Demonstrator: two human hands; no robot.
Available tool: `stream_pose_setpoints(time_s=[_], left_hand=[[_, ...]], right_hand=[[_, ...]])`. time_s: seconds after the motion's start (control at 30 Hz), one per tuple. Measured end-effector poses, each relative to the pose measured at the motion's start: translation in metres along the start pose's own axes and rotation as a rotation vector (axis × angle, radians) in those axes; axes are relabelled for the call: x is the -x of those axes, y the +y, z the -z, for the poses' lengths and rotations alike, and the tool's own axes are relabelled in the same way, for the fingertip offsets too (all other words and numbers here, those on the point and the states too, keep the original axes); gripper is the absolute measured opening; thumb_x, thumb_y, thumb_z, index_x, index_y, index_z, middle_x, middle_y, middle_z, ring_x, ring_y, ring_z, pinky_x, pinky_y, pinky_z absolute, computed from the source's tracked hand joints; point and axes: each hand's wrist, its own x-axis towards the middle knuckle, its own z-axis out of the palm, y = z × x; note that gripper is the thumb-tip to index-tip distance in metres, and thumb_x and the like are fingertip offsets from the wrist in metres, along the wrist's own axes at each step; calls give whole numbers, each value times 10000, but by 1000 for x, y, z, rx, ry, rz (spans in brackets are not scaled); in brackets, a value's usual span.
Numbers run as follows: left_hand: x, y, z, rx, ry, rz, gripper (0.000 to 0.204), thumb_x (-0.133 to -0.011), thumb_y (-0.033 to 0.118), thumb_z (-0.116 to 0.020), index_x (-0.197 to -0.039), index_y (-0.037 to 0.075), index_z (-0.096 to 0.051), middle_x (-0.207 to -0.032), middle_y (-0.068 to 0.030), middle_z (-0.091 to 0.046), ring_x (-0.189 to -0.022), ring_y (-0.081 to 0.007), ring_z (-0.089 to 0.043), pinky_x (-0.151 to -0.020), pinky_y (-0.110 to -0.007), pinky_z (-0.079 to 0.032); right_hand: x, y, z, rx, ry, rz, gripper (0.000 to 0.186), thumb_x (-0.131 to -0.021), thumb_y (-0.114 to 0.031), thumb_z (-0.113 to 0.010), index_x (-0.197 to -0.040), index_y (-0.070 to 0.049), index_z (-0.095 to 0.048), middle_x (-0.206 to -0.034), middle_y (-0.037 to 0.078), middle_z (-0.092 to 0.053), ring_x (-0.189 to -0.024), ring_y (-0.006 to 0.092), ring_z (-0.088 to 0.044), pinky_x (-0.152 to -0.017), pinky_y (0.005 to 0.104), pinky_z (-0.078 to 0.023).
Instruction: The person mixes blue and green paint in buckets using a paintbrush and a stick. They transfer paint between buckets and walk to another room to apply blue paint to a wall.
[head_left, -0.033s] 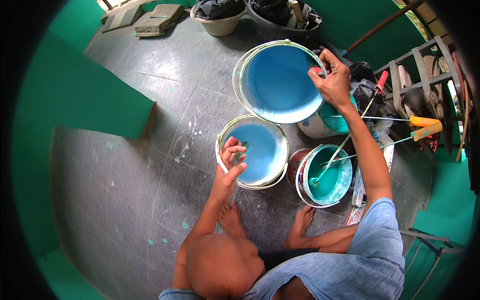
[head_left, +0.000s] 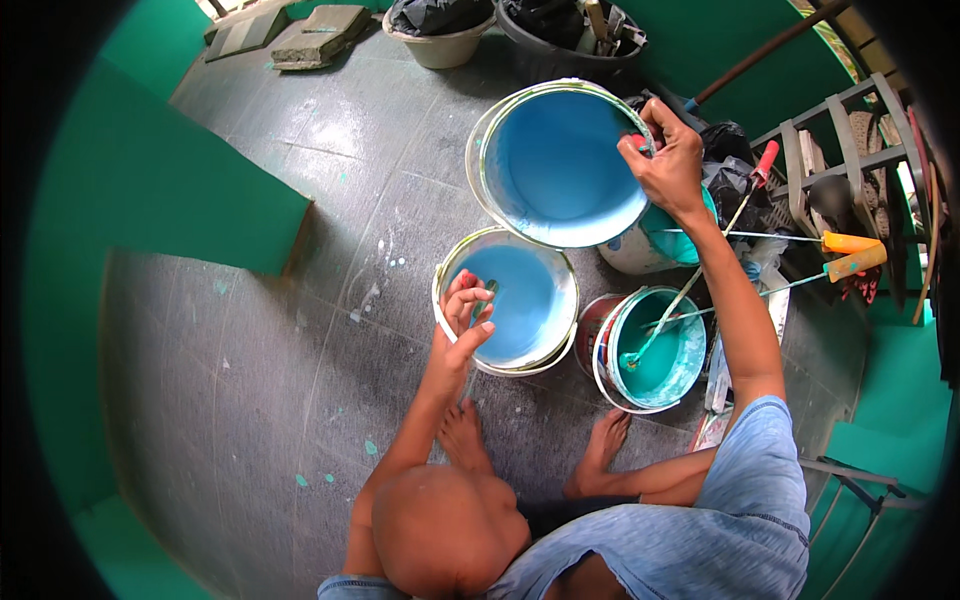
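My right hand [head_left: 665,160] grips the red-handled bail at the right rim of a raised white bucket [head_left: 560,165] of pale blue liquid. My left hand [head_left: 462,330] has loosely curled fingers around the handle of a second white bucket [head_left: 525,310] with similar liquid, at its left rim. Right of that stands a smaller bucket [head_left: 668,355] of turquoise paint with roller rods in it; another turquoise-stained bucket [head_left: 640,250] is partly behind the raised one.
Roller handles [head_left: 845,262] stick out rightward beside a grey slatted rack [head_left: 830,140]. A pale tub [head_left: 440,50] and dark tub [head_left: 560,65] stand behind, near stacked slabs [head_left: 315,40]. A green wall ledge [head_left: 220,210] juts from the left. My bare feet rest below the buckets.
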Motion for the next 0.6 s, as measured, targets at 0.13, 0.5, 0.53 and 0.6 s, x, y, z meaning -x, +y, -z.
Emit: stream_pose_setpoints(time_s=[0.13,0.5,0.53,0.6], left_hand=[[4,-3,3,21,13,15,385,-765,75,-587,-1131,69,-468,-1464,-106,-147,-1364,-270,-208,-1068,-392,-246],[5,1,-4,7,49,16,382,-726,111,-560,-1100,77,-489,-1458,-114,-175,-1372,-284,-190,-1104,-404,-211],[5,0,-4,7,49,19,382,-725,111,-562,-1099,77,-491,-1461,-114,-171,-1372,-284,-190,-1104,-403,-212],[4,-1,-5,11,48,20,384,-725,112,-567,-1100,78,-494,-1466,-114,-164,-1371,-284,-192,-1104,-402,-212]], right_hand=[[13,-16,-2,12,-41,81,254,-612,-11,-673,-688,-27,-432,-579,59,-350,-503,132,-341,-477,256,-323],[21,-28,0,27,-64,190,237,-613,9,-676,-734,-25,-475,-639,96,-464,-528,211,-478,-507,290,-397],[22,-28,2,40,-62,196,236,-614,9,-677,-739,-26,-480,-648,100,-477,-539,226,-495,-514,295,-408],[23,-28,2,53,-57,209,234,-615,8,-677,-748,-29,-488,-662,106,-496,-561,252,-517,-526,305,-424]])
